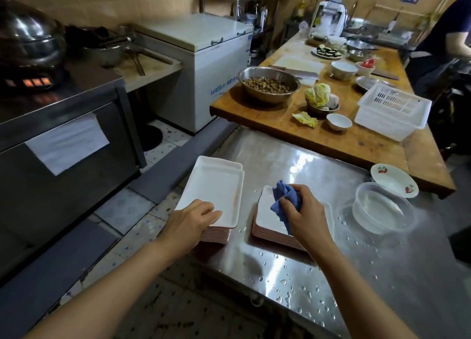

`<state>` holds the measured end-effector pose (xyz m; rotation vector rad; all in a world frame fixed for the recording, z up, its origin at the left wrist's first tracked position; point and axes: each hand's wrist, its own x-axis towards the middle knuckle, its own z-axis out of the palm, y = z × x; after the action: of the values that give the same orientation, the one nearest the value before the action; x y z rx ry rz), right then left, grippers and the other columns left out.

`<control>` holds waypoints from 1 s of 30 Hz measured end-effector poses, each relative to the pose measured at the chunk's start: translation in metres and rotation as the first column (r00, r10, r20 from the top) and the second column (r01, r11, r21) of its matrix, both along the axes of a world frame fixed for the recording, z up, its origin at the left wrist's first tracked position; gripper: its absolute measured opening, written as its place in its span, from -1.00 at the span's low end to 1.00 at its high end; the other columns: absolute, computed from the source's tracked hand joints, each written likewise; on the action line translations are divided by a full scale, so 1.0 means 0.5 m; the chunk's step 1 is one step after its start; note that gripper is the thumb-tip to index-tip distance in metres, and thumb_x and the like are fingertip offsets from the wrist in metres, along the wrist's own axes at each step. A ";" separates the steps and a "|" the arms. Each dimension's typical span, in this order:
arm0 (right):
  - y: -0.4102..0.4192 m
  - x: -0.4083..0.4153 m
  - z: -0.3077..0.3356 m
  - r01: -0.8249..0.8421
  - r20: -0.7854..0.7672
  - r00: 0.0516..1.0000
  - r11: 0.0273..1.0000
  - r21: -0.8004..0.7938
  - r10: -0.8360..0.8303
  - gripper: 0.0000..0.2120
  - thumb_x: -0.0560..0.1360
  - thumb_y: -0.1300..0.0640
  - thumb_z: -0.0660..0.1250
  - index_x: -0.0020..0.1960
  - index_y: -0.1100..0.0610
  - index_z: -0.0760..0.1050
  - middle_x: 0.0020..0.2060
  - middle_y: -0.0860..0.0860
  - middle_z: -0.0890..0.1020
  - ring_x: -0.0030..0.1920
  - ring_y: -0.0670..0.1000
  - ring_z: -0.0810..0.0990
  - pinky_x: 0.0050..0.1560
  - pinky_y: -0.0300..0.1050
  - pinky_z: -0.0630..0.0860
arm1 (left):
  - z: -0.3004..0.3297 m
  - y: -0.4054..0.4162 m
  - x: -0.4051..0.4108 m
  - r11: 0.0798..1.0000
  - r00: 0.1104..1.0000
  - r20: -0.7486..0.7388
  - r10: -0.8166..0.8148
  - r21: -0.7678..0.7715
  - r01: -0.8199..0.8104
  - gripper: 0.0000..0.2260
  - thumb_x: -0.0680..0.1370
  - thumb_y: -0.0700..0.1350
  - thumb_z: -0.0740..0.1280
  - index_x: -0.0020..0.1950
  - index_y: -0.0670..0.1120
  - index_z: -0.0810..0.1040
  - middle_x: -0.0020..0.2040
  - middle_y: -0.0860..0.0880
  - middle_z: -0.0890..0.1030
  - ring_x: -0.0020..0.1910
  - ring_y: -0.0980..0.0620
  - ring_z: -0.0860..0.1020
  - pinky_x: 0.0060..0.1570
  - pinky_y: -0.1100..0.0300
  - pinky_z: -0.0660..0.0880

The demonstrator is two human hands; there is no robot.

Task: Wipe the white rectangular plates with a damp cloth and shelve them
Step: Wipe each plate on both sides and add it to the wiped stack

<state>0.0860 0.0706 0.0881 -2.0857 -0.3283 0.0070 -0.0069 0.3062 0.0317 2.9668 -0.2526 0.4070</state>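
While my right hand point(303, 211) grips the blue cloth point(285, 201) on the right plate stack point(270, 221), water droplets surround it. Left of that stack, my left hand point(191, 219) holds another stack's top plate point(214, 188) by its near edge.

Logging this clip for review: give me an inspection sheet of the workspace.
Surface: steel table, wet with droplets.
Job's things: two plate stacks, left stack and right stack; blue cloth on the right stack.
Clutter: clear tub of water; floral dish.
Hands: left hand holds the left stack's top plate; right hand grips the cloth.
Cables: nothing seen.
Surroundings: wooden table with bowls, cabbage, basket; freezer; a person at far right.
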 end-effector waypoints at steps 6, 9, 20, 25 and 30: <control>-0.002 -0.006 -0.013 0.040 -0.002 0.999 0.999 -0.029 -0.040 -0.85 0.52 0.21 0.28 0.05 0.02 0.45 -0.22 -0.12 0.58 -0.22 -0.16 0.56 -0.27 -0.38 0.43 | -0.032 0.017 0.020 1.000 0.997 -0.073 0.022 0.021 -0.020 -0.46 0.14 -0.36 0.55 0.03 -0.02 0.52 -0.06 -0.01 0.56 -0.06 0.04 0.41 -0.60 0.27 0.24; 0.000 -0.008 -0.020 0.076 -0.007 0.997 0.996 -0.038 -0.077 -0.86 0.52 0.20 0.29 0.07 0.05 0.46 -0.22 -0.09 0.58 -0.25 -0.19 0.55 -0.33 -0.44 0.42 | -0.032 0.025 0.033 0.998 0.989 -0.149 0.007 0.058 0.002 -0.46 0.09 -0.18 0.63 0.02 -0.04 0.58 -0.04 -0.02 0.58 -0.09 -0.01 0.55 -0.60 0.24 0.32; -0.008 -0.025 -0.038 0.222 -0.034 0.974 0.972 -0.074 -0.224 -0.82 0.53 0.20 0.30 0.12 0.09 0.46 -0.17 -0.10 0.55 -0.22 -0.26 0.49 -0.32 -0.52 0.37 | -0.010 -0.005 0.080 0.990 0.980 -0.178 0.090 -0.092 -0.107 -0.68 0.55 0.12 0.27 0.17 -0.05 0.54 0.17 0.02 0.47 0.21 0.01 0.40 -0.19 0.14 0.36; -0.043 -0.015 -0.066 0.265 -0.063 0.960 0.958 -0.112 -0.273 -0.86 0.52 0.20 0.29 0.08 0.12 0.43 -0.25 -0.11 0.56 -0.30 -0.27 0.49 -0.37 -0.48 0.36 | 0.015 -0.104 0.130 0.929 0.984 -0.173 0.032 -0.359 -0.094 -0.60 0.54 -0.07 0.32 0.36 -0.11 0.41 0.29 -0.05 0.46 0.27 -0.05 0.38 0.13 0.07 0.40; -0.083 0.026 -0.084 0.305 -0.014 0.951 0.942 -0.139 -0.310 -0.88 0.49 0.33 0.27 -0.01 0.19 0.42 -0.36 -0.17 0.49 -0.35 -0.31 0.50 -0.37 -0.49 0.34 | -0.005 -0.205 0.190 0.838 0.919 -0.393 0.019 -0.496 -0.230 -0.51 0.58 -0.12 0.24 0.48 -0.13 0.19 0.37 -0.10 0.35 0.36 -0.06 0.31 0.30 0.12 0.26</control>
<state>0.0991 0.0293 0.0461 -2.2488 0.0250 -0.1236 0.0879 0.2036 0.0293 2.4359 0.0956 -0.0839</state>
